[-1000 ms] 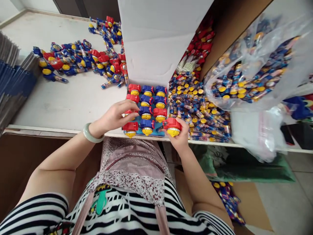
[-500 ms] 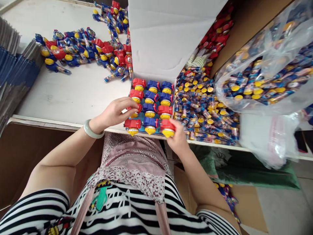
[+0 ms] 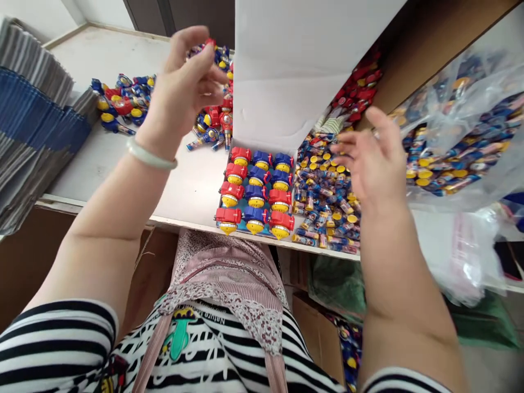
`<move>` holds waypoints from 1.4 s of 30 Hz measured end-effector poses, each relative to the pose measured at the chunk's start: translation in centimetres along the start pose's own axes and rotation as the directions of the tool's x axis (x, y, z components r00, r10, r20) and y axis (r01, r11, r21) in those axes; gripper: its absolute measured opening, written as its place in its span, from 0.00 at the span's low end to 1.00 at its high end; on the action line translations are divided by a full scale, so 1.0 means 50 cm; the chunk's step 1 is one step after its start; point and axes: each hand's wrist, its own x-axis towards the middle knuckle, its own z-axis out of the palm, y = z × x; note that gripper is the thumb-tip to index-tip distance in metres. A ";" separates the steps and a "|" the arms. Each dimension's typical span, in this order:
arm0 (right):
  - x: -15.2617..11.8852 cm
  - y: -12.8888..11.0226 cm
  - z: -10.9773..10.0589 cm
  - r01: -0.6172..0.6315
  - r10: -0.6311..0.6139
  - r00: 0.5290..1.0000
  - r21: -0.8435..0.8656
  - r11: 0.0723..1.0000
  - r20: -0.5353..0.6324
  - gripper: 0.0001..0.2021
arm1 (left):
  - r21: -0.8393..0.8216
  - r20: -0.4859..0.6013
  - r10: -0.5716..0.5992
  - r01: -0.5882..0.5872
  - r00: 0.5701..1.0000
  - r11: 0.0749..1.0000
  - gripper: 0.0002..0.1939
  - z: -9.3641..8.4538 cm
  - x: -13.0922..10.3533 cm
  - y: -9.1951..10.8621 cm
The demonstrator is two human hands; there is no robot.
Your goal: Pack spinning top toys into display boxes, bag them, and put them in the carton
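Observation:
A cardboard display box stands at the front edge of the table with its tall white lid raised. Rows of red and blue toys with yellow pointed tips, like spinning tops, fill it. To the left of the lid, my left hand is lifted with its fingers apart, above a pile of loose red and blue toys; nothing shows in it. My right hand, also with spread fingers, hovers over a heap of small yellow-capped tubes right of the box. Neither hand touches the box.
Folded blue and grey cardboard is stacked at the left. Clear plastic bags of tubes lie at the right. Red pieces are heaped behind the lid. A green sack is below the table edge.
My right hand has let go of the red top at the box's front right corner and moved right. My left hand has left the box and risen toward the lid's left side.

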 end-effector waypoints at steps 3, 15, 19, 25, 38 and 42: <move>0.146 -0.051 0.051 -0.363 0.352 0.929 0.106 0.926 0.116 0.27 | -0.056 0.211 -0.308 0.326 0.928 0.944 0.35 0.048 0.087 0.056; -0.050 -0.055 0.007 0.060 0.075 0.838 -0.227 0.972 0.540 0.42 | 0.104 0.450 -0.118 0.079 0.885 0.991 0.34 0.019 -0.152 0.024; -0.011 0.006 0.045 0.309 -0.159 0.932 -0.484 0.819 0.326 0.34 | 0.292 0.207 0.115 -0.174 0.971 0.941 0.37 0.064 -0.118 -0.058; 0.023 0.049 0.079 0.331 -0.343 0.932 -0.657 0.677 0.116 0.21 | 0.373 0.114 0.156 -0.187 0.981 0.909 0.27 0.060 -0.069 -0.122; -0.127 0.065 0.010 0.250 0.031 0.863 -0.480 0.841 0.505 0.29 | 0.181 0.342 -0.125 0.065 0.931 0.981 0.34 0.033 -0.250 -0.103; -0.147 0.082 0.017 0.291 -0.004 0.861 -0.485 0.824 0.509 0.34 | 0.279 0.330 -0.081 -0.015 0.940 0.960 0.42 0.035 -0.281 -0.109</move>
